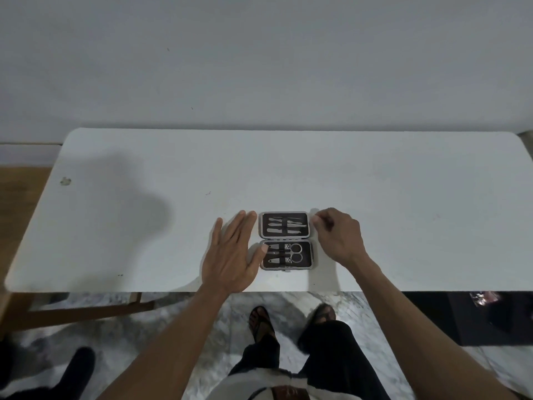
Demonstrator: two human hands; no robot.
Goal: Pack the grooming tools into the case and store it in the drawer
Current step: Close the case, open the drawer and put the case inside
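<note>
Left hand (pixel 230 255): flat, fingers spread, holding nothing, thumb tip touching the near half of the case (pixel 286 240). Right hand (pixel 337 235): fingers loosely curled, gripping nothing visible, just beside the far half's right edge. Case: open flat on the white table (pixel 115 226) between the hands, hinge running left-right, tools strapped in both halves. Closing likely folds the far half toward the person; right hand nearer. Drawer: not in view.

The tools (pixel 285 236) in the case (pixel 286 240) are too small to name; the desk (pixel 403 197) is cut off at right.
</note>
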